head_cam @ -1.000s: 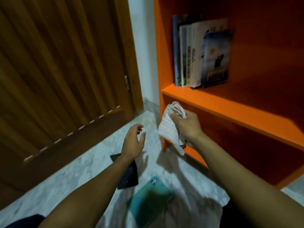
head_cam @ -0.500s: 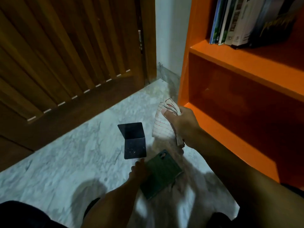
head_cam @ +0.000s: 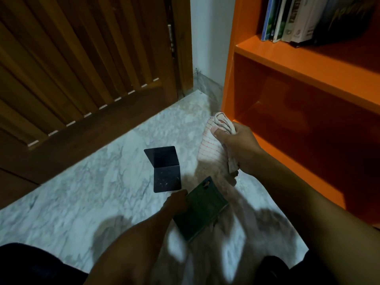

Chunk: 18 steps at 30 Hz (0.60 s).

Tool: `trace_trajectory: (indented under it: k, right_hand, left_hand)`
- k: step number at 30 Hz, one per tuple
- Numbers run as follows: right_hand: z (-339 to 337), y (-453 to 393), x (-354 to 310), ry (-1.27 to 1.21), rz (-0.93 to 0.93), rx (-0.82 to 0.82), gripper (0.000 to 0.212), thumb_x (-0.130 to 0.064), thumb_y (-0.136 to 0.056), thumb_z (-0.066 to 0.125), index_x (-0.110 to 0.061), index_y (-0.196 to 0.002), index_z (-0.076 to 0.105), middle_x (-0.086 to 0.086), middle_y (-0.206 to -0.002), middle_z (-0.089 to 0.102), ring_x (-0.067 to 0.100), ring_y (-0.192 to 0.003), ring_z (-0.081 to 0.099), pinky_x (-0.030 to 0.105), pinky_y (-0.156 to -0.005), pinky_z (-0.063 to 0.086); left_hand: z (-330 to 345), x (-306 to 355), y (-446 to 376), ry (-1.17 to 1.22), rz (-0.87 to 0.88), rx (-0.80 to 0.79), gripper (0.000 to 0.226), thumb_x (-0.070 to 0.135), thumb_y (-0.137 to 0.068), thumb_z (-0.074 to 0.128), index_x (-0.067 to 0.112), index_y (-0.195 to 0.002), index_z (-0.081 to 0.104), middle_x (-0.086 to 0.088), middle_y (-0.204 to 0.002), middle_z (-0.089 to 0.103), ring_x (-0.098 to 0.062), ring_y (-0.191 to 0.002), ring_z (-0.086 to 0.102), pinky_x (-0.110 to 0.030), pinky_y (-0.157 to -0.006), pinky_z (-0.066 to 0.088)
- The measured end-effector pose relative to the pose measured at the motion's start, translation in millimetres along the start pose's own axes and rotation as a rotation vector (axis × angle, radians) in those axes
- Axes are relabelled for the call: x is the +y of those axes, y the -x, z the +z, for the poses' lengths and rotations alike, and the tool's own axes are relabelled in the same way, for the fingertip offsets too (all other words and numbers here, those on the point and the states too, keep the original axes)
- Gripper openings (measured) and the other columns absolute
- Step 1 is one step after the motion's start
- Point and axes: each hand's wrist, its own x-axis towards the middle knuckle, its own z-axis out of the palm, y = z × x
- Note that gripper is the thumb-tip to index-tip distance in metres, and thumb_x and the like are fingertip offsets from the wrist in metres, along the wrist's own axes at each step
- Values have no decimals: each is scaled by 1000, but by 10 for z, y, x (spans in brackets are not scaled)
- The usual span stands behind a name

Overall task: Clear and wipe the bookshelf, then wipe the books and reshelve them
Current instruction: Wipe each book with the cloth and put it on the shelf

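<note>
- Step in hand, as judged: book wiping. A dark green book (head_cam: 200, 208) lay on the marble floor (head_cam: 82, 192) at lower centre of the frame, not yet reshelved.
- Left hand (head_cam: 176, 202) sat at the book's left edge. Its fingers were hidden behind the book's edge, so I could not tell whether the grip had closed on it.
- Right hand (head_cam: 238, 149), right of centre, held a bunched striped cloth (head_cam: 211, 145); grip closed round the cloth, clear of the floor.
- A black bookend (head_cam: 166, 169) stood on the floor just above the book, near it but apart.
- Orange bookshelf (head_cam: 308, 60) filled the right side. Several books (head_cam: 298, 17) stood on the upper shelf at top right; the lower shelf appeared bare.
- Next move, as judged: lift the green book with a firm left grip, bring the cloth onto its cover, wipe, then shelve it.
</note>
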Motion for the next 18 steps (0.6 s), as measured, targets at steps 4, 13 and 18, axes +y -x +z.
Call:
trace_trajectory:
  k: [4,13,18]
  right_hand:
    - [-51,50,-80,-136,179,34,4,-7,-95,63,-7,-98,64,18,-103,71,35,-92,70,46,-83,58]
    - [-132,89,122,-165,245,225,40,-21,-96,57,7,-123,50,43,-128,41,64,-115,39,82,-82,31]
    - [95,298,39,-346,272,224,18,-13,-104,45,-5,-112,60,27,-109,67,45,-101,65,62,-95,48]
  left_hand:
    - [-538,129,202,140,77,59,16,18,-100,51,12,-104,65,-11,-114,64,-27,-107,61,-38,-95,50]
    - [-1927,319,1099,813,132,285,13,15,-103,52,6,-110,57,-19,-107,74,-38,-97,72,-52,-87,58]
    - [-2148,467,1627,1018,199,256,14,20,-104,50,13,-115,57,-12,-108,76,-32,-96,74,-50,-86,59]
